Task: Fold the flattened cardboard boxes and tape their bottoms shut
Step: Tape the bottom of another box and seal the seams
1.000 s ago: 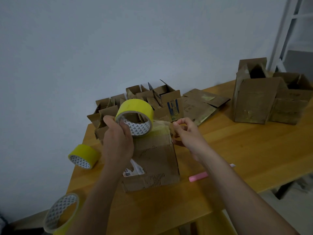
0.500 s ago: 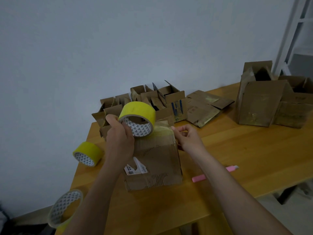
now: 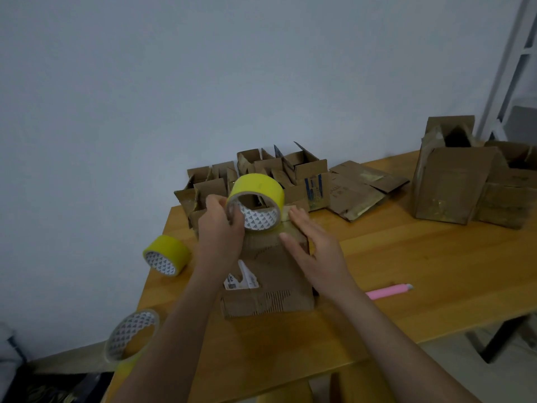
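A folded cardboard box point(image 3: 270, 274) stands on the wooden table point(image 3: 406, 271) in front of me, a torn white label on its near side. My left hand point(image 3: 220, 231) grips a yellow tape roll point(image 3: 255, 199) held over the box's far top edge. A strip of tape runs from the roll onto the box top. My right hand point(image 3: 313, 242) lies flat, fingers spread, on the box's top right, pressing on the tape. Flattened cardboard boxes point(image 3: 360, 190) lie further back on the table.
A second yellow tape roll point(image 3: 165, 254) lies left of the box, a third point(image 3: 130, 335) at the near left table corner. Several folded boxes point(image 3: 261, 170) crowd the back, taller ones point(image 3: 465, 181) at the right. A pink cutter point(image 3: 386, 291) lies right of my arm.
My right hand has moved from pinching the tape end beside the box to lying flat and open on the box top. The left hand still holds the roll.
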A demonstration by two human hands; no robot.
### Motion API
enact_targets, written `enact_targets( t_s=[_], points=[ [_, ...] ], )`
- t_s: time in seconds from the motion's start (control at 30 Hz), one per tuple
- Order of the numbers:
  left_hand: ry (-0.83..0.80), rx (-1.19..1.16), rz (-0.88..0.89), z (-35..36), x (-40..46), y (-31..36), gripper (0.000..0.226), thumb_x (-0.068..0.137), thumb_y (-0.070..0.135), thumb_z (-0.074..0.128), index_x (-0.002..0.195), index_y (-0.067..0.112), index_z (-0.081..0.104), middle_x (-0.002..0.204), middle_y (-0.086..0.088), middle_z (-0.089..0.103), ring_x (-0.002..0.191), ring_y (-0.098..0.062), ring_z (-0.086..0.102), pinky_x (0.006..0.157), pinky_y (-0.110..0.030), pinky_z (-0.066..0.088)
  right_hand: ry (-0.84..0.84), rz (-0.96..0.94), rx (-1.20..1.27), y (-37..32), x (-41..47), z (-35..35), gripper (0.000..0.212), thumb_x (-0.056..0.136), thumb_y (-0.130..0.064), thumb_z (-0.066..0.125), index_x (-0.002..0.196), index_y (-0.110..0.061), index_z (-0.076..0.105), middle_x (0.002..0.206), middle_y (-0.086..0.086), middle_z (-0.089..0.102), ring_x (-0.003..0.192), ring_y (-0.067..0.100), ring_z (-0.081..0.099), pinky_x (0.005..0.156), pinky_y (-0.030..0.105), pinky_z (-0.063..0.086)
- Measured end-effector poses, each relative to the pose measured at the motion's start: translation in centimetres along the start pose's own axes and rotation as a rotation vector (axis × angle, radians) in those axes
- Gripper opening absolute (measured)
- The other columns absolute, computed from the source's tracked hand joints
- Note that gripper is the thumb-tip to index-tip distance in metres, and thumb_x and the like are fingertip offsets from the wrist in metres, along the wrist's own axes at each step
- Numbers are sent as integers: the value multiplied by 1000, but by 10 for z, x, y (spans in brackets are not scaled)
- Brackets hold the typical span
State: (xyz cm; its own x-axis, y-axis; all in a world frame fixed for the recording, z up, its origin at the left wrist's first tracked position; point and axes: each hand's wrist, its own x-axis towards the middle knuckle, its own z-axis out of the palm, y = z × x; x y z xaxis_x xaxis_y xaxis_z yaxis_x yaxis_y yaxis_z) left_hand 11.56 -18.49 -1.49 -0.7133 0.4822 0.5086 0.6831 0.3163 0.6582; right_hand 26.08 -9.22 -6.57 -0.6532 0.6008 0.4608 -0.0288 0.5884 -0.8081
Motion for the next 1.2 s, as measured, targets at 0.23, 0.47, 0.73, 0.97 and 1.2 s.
enact_targets(
  t_s=[0.23, 0.47, 0.73, 0.97, 1.2],
  points=[
    [17, -49, -104, -5, -12, -15, 33, 91, 47, 60, 72, 21, 67, 70, 6, 63, 80, -18, 61, 62, -28, 41, -16, 51, -56, 6, 7, -2, 46, 102, -20, 48, 147, -16, 39, 154, -7, 34, 142, 0, 25, 116, 18, 20],
    [30, 89, 1, 7, -18, -1, 38, 97, 35, 56, 62, 21, 48, 58, 13, 45, 69, -17, 56, 62, -31, 36, -6, 72, -73, 21, 5, -9, 49, 100, -5, 43, 147, -15, 40, 154, -4, 36, 142, 3, 29, 120, 33, 24],
    [58, 127, -54, 5, -13, -2, 44, 99, 31, 51, 60, 18, 35, 56, 3, 40, 53, -10, 34, 50, -26, 24, 12, 49, -131, 16, 14, -14, 47, 99, -1, 42, 145, -12, 43, 152, -2, 39, 138, 1, 31, 116, 19, 21],
    [40, 33, -32, -7, -16, -6, 44, 96, 17, 55, 61, 20, 28, 58, 1, 33, 55, -11, 28, 51, -26, 22, 29, 39, -116, 17, 20, -16, 47, 96, 1, 41, 141, -11, 49, 149, -4, 43, 135, -1, 34, 117, 22, 26],
    [-27, 30, -127, 0, -25, -19, 41, 99, 21, 50, 66, 20, 26, 61, 2, 31, 54, -11, 26, 51, -29, 18, 14, 72, -116, 26, 15, -10, 47, 95, 1, 46, 140, -11, 51, 149, -3, 44, 137, 6, 38, 117, 34, 32]
  ],
)
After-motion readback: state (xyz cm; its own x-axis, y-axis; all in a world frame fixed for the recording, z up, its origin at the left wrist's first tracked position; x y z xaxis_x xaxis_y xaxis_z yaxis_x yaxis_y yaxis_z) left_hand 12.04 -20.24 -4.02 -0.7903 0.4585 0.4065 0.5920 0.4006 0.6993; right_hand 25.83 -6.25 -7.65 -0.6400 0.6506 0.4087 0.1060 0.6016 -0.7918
